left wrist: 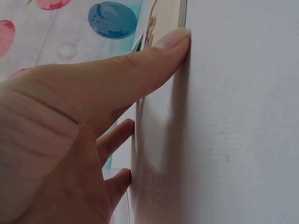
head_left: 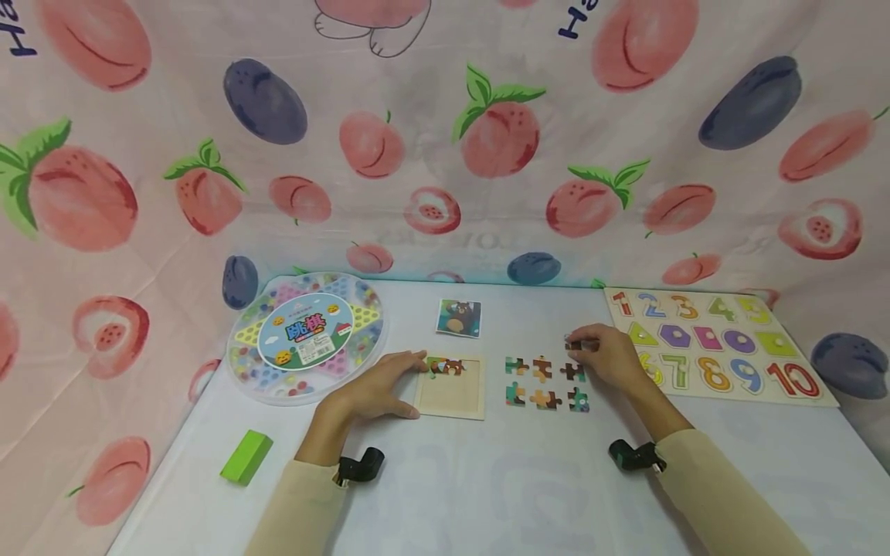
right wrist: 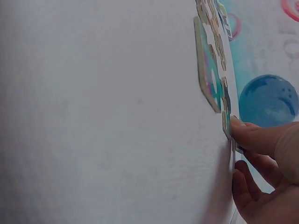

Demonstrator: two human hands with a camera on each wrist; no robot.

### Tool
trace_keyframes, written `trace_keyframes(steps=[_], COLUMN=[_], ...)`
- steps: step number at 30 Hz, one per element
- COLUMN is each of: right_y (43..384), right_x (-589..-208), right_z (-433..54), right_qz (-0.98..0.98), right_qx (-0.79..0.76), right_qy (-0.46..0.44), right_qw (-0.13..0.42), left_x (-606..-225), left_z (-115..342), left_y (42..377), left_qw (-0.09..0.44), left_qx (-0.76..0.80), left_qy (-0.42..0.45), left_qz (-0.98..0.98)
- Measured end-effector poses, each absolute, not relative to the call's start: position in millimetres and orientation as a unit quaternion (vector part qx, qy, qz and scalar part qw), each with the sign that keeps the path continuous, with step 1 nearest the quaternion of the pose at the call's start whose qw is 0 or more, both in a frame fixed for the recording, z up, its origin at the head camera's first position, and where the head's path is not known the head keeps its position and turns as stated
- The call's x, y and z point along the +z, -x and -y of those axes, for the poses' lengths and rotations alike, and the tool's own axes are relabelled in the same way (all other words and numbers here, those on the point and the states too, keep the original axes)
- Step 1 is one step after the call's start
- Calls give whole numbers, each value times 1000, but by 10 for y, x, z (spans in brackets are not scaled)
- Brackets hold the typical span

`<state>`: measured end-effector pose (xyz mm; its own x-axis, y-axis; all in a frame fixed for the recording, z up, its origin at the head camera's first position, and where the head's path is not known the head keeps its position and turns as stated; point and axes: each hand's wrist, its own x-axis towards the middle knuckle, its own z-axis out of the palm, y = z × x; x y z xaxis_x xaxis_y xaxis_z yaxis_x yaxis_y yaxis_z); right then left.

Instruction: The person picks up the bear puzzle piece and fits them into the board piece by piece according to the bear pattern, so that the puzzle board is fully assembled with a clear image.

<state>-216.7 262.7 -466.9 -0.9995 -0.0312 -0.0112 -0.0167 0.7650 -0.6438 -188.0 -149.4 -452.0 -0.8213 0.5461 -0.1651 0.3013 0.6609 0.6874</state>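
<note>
A small square wooden puzzle tray [head_left: 450,395] lies flat, with brown-and-green jigsaw pieces [head_left: 445,366] along its top edge. My left hand [head_left: 375,386] rests at the tray's left side, fingers spread, index fingertip near the upper corner and thumb near the lower one. The left wrist view shows the straight thumb [left wrist: 117,77] against the tray's edge. My right hand [head_left: 612,355] pinches a dark puzzle piece [head_left: 572,341] between thumb and index finger, partly covered by them. Below and left of it, several loose puzzle pieces [head_left: 545,400] lie in two rows.
A picture card [head_left: 459,318] with a bear stands behind the tray. At the left are a round Chinese checkers box [head_left: 236,363] and a green block [head_left: 246,457]. A number-and-shape board [head_left: 723,390] lies at the right. A fruit-print cloth [head_left: 431,255] hangs behind the white table.
</note>
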Motion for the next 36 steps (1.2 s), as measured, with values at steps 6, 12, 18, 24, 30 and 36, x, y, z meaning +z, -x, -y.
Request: trace_keyframes(steps=[6, 12, 18, 24, 30, 36], right_y=[2174, 2184, 2186, 2196, 2211, 2222], right_x=[-4664, -4660, -4648, -4599, -4511, -4442], right_z=[-2624, -2630, -2634, -2634, -2591, -2482], right_qz=[-939, -939, -937, -935, -939, -934], right_qx=[-343, -342, -347, -350, -342, -354], right_qy=[25, 28, 22, -8, -4, 21], right_qw=[4, 11, 23, 51, 43, 33], left_x=[-4514, -4509, -4506, -4488, -4483, -4481], left_z=[1496, 1504, 1499, 1490, 1486, 1487], left_y=[1874, 1871, 1876, 1869, 1866, 1865], left_qw=[180, 181, 183, 184, 183, 185], left_qx=[334, 333, 333, 331, 334, 336], left_qy=[-237, -238, -241, -241, -239, -235], left_qz=[-894, -894, -893, -894, -893, -893])
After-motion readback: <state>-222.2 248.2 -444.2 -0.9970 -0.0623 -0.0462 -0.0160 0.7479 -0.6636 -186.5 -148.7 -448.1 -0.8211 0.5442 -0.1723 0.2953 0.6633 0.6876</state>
